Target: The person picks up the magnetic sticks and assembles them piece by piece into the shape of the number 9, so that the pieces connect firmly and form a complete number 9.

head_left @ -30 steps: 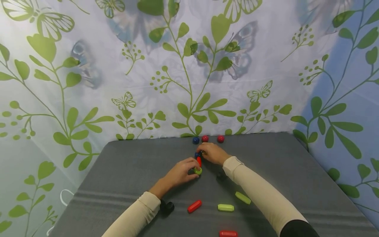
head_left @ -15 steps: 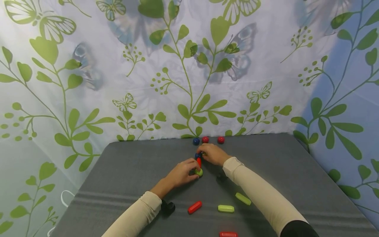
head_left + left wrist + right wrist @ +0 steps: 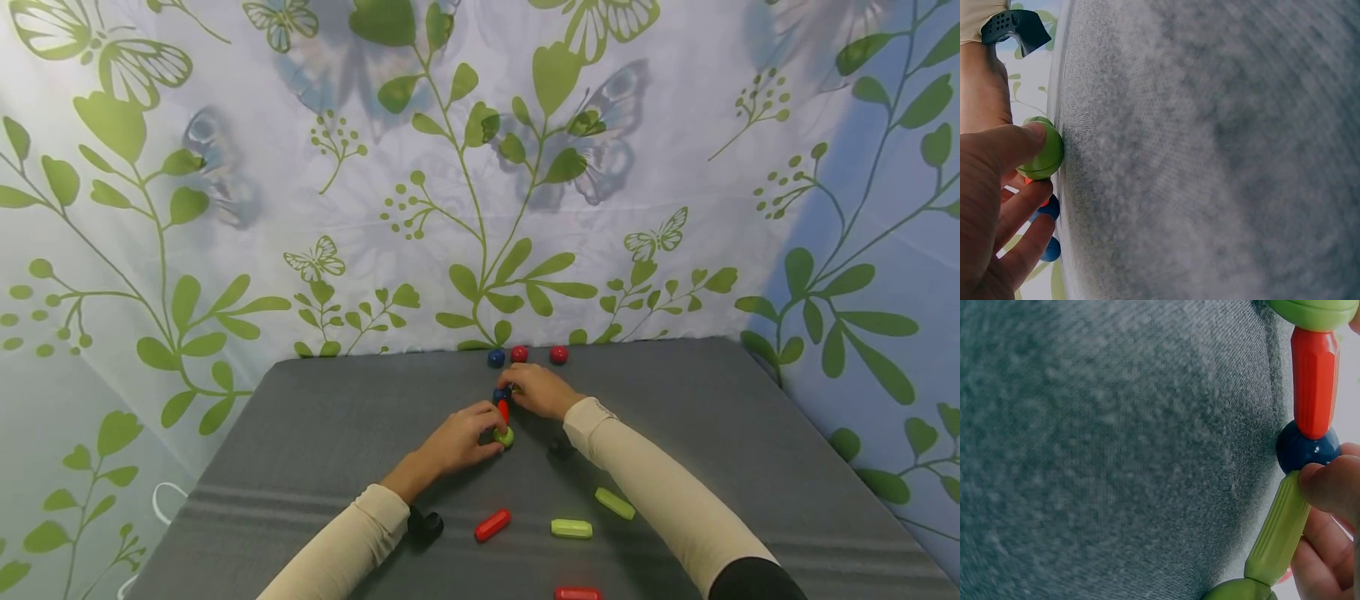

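Note:
My left hand (image 3: 459, 440) pinches a green ball (image 3: 504, 437), thumb on its near side in the left wrist view. A red stick (image 3: 1314, 384) joins that ball to a dark blue ball (image 3: 1300, 449). My right hand (image 3: 542, 390) grips around the blue ball, its thumb over the joint with a light green stick (image 3: 1279, 531). That stick slants to a second green ball (image 3: 1239, 591), cut off by the right wrist view's lower edge. From the head view, the right hand mostly hides this green stick.
At the grey table's (image 3: 337, 417) back edge lie a blue ball (image 3: 496, 357) and two red balls (image 3: 519, 354). Nearer are two green sticks (image 3: 572, 528), two red sticks (image 3: 492, 526) and black wrist devices (image 3: 430, 527). A patterned cloth (image 3: 480, 167) hangs behind.
Both hands keep their holds on the joined pieces. The green ball in my left hand sits very slightly lower in the head view than one second ago; otherwise little differs.

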Tool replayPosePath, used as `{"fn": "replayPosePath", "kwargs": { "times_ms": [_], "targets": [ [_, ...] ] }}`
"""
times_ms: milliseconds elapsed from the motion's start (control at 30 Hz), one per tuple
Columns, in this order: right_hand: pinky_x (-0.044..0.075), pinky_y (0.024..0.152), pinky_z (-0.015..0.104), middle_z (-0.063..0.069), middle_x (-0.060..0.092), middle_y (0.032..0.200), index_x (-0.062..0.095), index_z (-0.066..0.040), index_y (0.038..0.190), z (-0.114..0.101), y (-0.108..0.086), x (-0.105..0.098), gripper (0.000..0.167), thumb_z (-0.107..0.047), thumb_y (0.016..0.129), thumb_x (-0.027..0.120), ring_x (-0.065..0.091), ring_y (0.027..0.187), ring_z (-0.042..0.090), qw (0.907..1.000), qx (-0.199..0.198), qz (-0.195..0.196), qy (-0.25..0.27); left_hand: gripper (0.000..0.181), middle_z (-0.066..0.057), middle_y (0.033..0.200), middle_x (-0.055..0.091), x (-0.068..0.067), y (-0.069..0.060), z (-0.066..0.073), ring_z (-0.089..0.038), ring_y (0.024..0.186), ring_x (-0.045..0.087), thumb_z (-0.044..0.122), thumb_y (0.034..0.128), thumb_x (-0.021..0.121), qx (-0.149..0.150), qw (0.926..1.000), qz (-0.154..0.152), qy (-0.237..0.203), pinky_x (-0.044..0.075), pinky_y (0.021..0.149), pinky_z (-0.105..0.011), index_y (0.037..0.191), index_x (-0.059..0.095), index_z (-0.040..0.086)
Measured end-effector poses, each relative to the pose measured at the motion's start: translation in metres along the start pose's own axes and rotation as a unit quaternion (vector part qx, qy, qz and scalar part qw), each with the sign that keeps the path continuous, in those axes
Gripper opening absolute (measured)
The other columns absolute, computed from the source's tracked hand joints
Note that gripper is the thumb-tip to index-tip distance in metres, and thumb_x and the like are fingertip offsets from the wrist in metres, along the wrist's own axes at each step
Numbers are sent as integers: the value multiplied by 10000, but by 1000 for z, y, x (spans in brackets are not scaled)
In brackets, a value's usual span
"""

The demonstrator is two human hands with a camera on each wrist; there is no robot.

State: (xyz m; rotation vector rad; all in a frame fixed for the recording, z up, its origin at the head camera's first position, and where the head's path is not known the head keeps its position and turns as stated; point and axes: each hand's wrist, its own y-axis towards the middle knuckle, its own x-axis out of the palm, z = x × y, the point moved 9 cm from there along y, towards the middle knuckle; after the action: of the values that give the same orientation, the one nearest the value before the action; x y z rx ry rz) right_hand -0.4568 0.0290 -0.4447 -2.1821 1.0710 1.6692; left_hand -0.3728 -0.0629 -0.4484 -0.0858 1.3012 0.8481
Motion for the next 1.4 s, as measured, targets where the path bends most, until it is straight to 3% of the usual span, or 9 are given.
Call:
{"fn": "replayPosePath", "kwargs": {
  "times_ms": [667, 967, 1400],
  "targets": [
    [535, 862, 391, 32, 652, 1109, 715, -86, 1152, -3, 0, -1, 286, 46, 900, 700, 652, 1002, 223, 10000, 48, 16, -54, 196, 36, 1084, 599, 1, -1, 1, -97, 968, 602, 161, 870, 827, -141, 9998, -113, -5, 513, 862, -255, 1006, 687, 147],
    [536, 856, 399, 36, 647, 1106, 711, -84, 1147, -2, 0, -2, 286, 56, 897, 705, 654, 1005, 248, 10000, 61, 25, 6, 197, 27, 1083, 603, 0, -1, 2, -117, 963, 614, 141, 866, 827, -19, 10000, -13, -13, 522, 848, -273, 1006, 688, 141],
    [540, 836, 388, 36, 636, 1118, 700, -113, 1166, -3, -2, -1, 284, -21, 902, 748, 645, 967, 214, 9994, 120, -89, -327, 205, 26, 1086, 603, 0, 0, 1, -131, 959, 621, 144, 865, 831, -127, 9999, -72, -1, 524, 843, -290, 1011, 688, 142]
  ]
}}
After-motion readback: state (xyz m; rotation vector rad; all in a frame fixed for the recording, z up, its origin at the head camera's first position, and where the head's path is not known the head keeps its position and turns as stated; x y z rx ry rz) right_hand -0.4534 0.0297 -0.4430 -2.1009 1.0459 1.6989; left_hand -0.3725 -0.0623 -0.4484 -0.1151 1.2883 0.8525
